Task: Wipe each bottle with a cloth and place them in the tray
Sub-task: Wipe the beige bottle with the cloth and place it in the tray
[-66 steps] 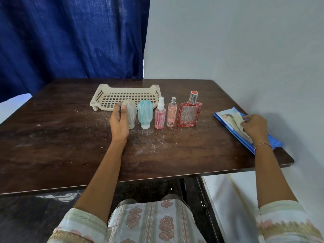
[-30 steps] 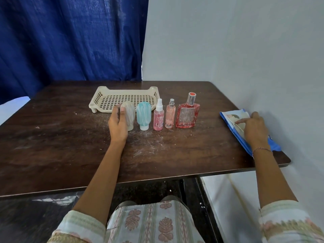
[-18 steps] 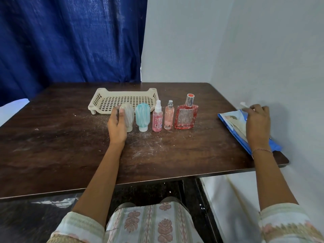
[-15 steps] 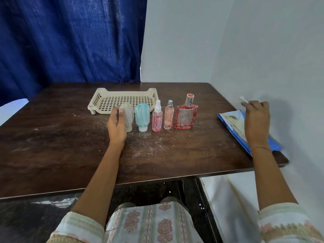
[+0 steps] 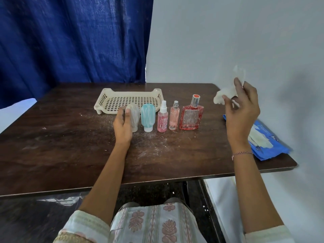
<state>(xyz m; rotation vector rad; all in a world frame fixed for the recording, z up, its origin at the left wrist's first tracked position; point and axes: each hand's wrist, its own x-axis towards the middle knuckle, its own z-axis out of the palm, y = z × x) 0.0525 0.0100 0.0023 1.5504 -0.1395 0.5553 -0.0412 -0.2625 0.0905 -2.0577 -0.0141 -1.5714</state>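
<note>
Several bottles stand in a row on the dark wooden table [image 5: 70, 146]: a clear rounded bottle [image 5: 134, 116], a teal bottle [image 5: 147, 117], a pink spray bottle [image 5: 162, 120], a slim pink spray bottle [image 5: 174, 118] and a red perfume bottle [image 5: 191, 116]. My left hand [image 5: 122, 126] grips the clear rounded bottle, which stands on the table. My right hand [image 5: 242, 109] is raised above the table's right side and pinches a white wipe cloth [image 5: 226, 92]. A cream perforated tray [image 5: 129, 100] sits just behind the bottles.
A blue wipes pack [image 5: 266, 146] with white wipes showing lies at the table's right edge, beside the white wall. White dust streaks the tabletop in front of the bottles. A blue curtain hangs behind the table.
My right hand has pulled a white wipe out of the blue pack and lifted it up and left. My left hand stays on the clear bottle.
</note>
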